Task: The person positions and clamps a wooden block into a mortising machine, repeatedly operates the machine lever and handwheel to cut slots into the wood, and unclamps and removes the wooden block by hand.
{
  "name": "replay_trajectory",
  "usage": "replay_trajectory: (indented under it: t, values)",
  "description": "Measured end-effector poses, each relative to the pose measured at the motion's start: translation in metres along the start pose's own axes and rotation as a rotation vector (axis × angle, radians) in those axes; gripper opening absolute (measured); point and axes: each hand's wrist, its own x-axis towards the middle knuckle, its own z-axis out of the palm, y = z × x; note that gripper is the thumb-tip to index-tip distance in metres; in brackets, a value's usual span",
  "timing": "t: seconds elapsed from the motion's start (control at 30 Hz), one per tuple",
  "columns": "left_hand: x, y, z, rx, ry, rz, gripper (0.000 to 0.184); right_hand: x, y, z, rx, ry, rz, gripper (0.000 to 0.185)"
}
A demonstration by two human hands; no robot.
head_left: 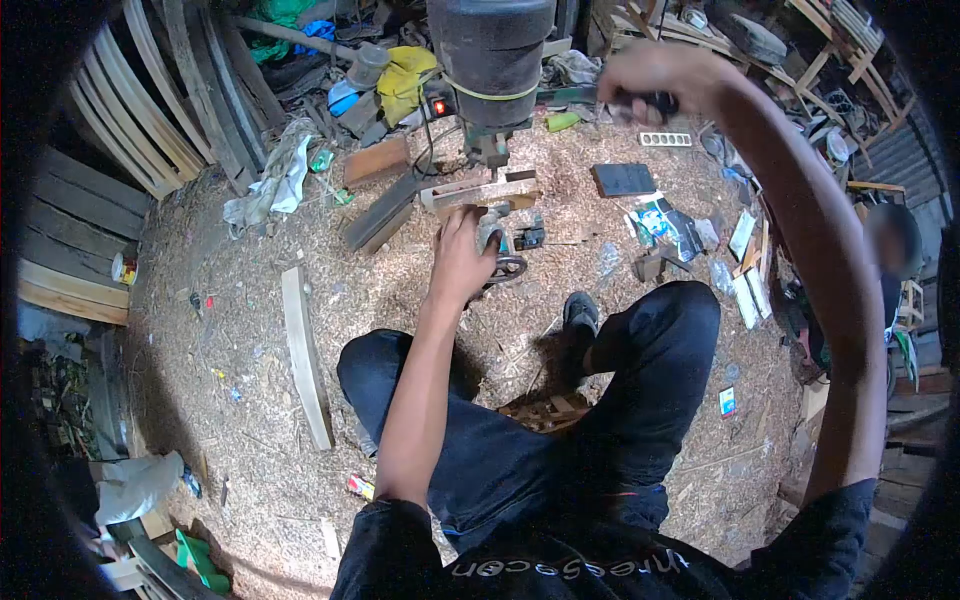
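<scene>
My right hand [650, 80] is raised at the upper right, its fingers closed round a black handle [662, 102] at the end of the machine's lever. My left hand [465, 243] reaches forward to the vise area under the machine, fingers curled over a part that the hand itself mostly hides. Just below and right of it is a dark handwheel [508, 268]. A light wooden piece with a slot [470, 192] lies clamped or resting under the machine's head, beyond my left hand. The machine [492, 50] has a big dark housing with a yellow band round it.
Wood chips cover the floor. A curved plank [305, 355] lies left of my legs. Dark wooden blocks [622, 180] and a reddish block [377, 160] lie around the machine. Curved boards [130, 110] lean at the left. Another person [893, 245] is at the right edge.
</scene>
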Motion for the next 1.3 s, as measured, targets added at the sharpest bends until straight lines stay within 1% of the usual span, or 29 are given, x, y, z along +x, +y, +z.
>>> replay_trajectory:
  t: [0.03, 0.07, 0.13, 0.17, 0.23, 0.27, 0.3, 0.33, 0.37, 0.4, 0.43, 0.5, 0.57, 0.6, 0.63, 0.7, 0.73, 0.83, 0.9, 0.93, 0.97, 1.03, 1.07, 1.17, 1.2, 1.23, 1.27, 1.3]
  values:
    - [0.002, 0.001, 0.0, 0.015, 0.001, -0.003, 0.043, 0.0, -0.009, -0.007, -0.033, 0.029, -0.041, 0.018]
    - [0.004, 0.004, -0.003, 0.009, -0.021, -0.021, 0.043, 0.008, -0.013, -0.016, -0.069, 0.079, -0.076, 0.024]
    - [0.003, 0.004, -0.007, 0.003, 0.016, -0.003, 0.043, 0.026, -0.017, -0.027, -0.136, 0.174, -0.147, 0.035]
    - [0.002, 0.004, -0.008, 0.0, 0.033, 0.007, 0.043, 0.022, -0.019, -0.023, -0.056, 0.206, -0.193, 0.036]
    - [0.003, 0.001, -0.013, -0.063, 0.072, 0.006, 0.037, 0.012, -0.021, -0.016, 0.101, 0.285, -0.296, 0.038]
    - [0.001, 0.002, -0.016, -0.083, 0.104, 0.011, 0.035, 0.016, -0.017, -0.015, 0.289, 0.326, -0.336, 0.039]
    - [0.002, 0.004, -0.019, -0.102, 0.139, 0.016, 0.033, 0.019, -0.009, -0.01, 0.535, 0.34, -0.432, 0.039]
    - [0.004, 0.017, -0.028, -0.146, 0.168, -0.024, 0.029, 0.027, 0.003, -0.008, 0.706, 0.36, -0.574, 0.039]
    - [0.006, 0.019, -0.03, -0.162, 0.224, 0.006, 0.029, 0.034, 0.013, -0.006, 0.878, 0.377, -0.72, 0.039]
    - [0.012, 0.02, -0.032, -0.179, 0.279, 0.041, 0.03, 0.028, 0.018, 0.009, 0.878, 0.513, -0.929, 0.042]
    - [0.015, 0.022, -0.032, -0.196, 0.332, 0.073, 0.03, 0.023, 0.016, 0.024, 0.82, 0.699, -0.981, 0.046]
    - [0.028, 0.04, -0.045, -0.198, 0.402, 0.125, 0.028, 0.035, 0.015, 0.035, 0.913, 0.766, -1.045, 0.047]
    - [0.038, 0.056, -0.057, -0.237, 0.451, 0.149, 0.027, 0.046, 0.004, 0.028, 0.851, 0.915, -1.007, 0.045]
    - [0.043, 0.066, -0.063, -0.193, 0.502, 0.17, 0.025, 0.052, -0.005, 0.019, 0.814, 0.989, -0.984, 0.044]
    - [0.053, 0.073, -0.068, -0.211, 0.525, 0.206, 0.025, 0.058, -0.015, 0.009, 0.819, 0.998, -0.941, 0.045]
    - [0.07, 0.087, -0.08, -0.241, 0.56, 0.264, 0.025, 0.066, -0.038, -0.009, 0.732, 1.106, -0.922, 0.046]
    - [0.079, 0.097, -0.09, -0.169, 0.597, 0.306, 0.024, 0.077, -0.044, -0.019, 0.712, 1.079, -0.891, 0.046]
    - [0.104, 0.108, -0.106, -0.155, 0.592, 0.336, 0.022, 0.096, -0.056, -0.036, 0.525, 1.28, -0.965, 0.049]
    - [0.118, 0.111, -0.115, -0.114, 0.612, 0.352, 0.022, 0.094, -0.059, -0.043, 0.495, 1.137, -0.836, 0.043]
    - [0.124, 0.11, -0.119, -0.122, 0.611, 0.351, 0.022, 0.108, -0.058, -0.055, 0.515, 1.079, -0.797, 0.046]
    - [0.129, 0.11, -0.122, -0.132, 0.61, 0.349, 0.022, 0.112, -0.062, -0.054, 0.604, 1.086, -0.929, 0.063]
    - [0.13, 0.11, -0.124, -0.152, 0.608, 0.348, 0.022, 0.102, -0.069, -0.051, 0.66, 1.079, -0.945, 0.059]
    - [0.129, 0.111, -0.124, -0.161, 0.612, 0.348, 0.022, 0.1, -0.065, -0.052, 0.691, 0.974, -0.94, 0.056]
    - [0.113, 0.103, -0.12, -0.132, 0.606, 0.34, 0.021, 0.107, -0.05, -0.028, 0.704, 1.146, -1.161, 0.049]
    - [0.103, 0.095, -0.112, -0.129, 0.601, 0.323, 0.021, 0.114, -0.029, -0.015, 0.741, 1.114, -1.174, 0.037]
    - [0.095, 0.087, -0.103, -0.125, 0.597, 0.312, 0.021, 0.12, -0.008, -0.001, 0.779, 1.082, -1.186, 0.038]
    - [0.084, 0.075, -0.091, -0.085, 0.594, 0.266, 0.021, 0.105, 0.0, 0.026, 0.796, 1.22, -1.222, 0.052]
    - [0.071, 0.064, -0.077, -0.13, 0.548, 0.199, 0.021, 0.117, 0.035, 0.042, 0.684, 1.15, -1.132, 0.068]
